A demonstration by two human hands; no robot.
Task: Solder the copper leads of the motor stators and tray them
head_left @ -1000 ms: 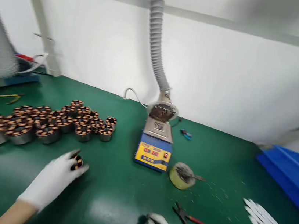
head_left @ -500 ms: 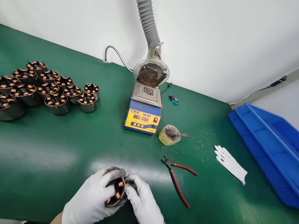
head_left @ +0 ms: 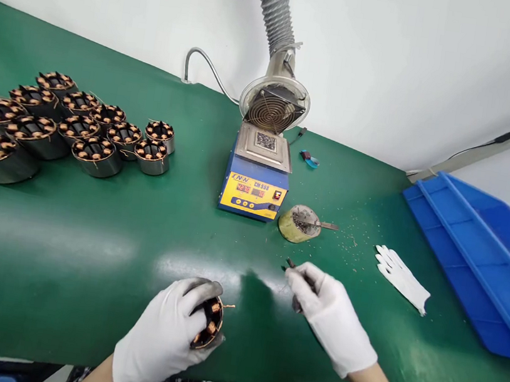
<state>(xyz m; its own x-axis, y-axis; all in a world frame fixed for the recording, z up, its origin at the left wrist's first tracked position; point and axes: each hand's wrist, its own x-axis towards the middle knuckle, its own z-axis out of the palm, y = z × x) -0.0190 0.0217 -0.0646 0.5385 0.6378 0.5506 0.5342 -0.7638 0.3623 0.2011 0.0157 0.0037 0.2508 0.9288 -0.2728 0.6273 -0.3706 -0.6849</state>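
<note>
My gloved left hand (head_left: 163,333) is wrapped round a motor stator (head_left: 214,326) near the table's front edge, tilted so that its copper coils show. A twisted copper wire end sticks out from the stator's rim to the right. To the right of it, my gloved right hand (head_left: 330,315) is closed over the pliers (head_left: 291,264). Only the dark jaw tips show beyond the fingers; the red handles are hidden by the hand.
Several stators (head_left: 92,149) stand at the left. A blue and yellow solder pot (head_left: 255,191) sits mid-table under an extraction duct (head_left: 276,10). Beside it is a round tub (head_left: 294,229) with a flat metal strip. A white glove (head_left: 401,278) and blue bins (head_left: 476,266) lie right.
My right hand has left the stator, moved right and closed on the pliers. My left hand still holds the stator, whose wire end now shows. The view has shifted slightly.
</note>
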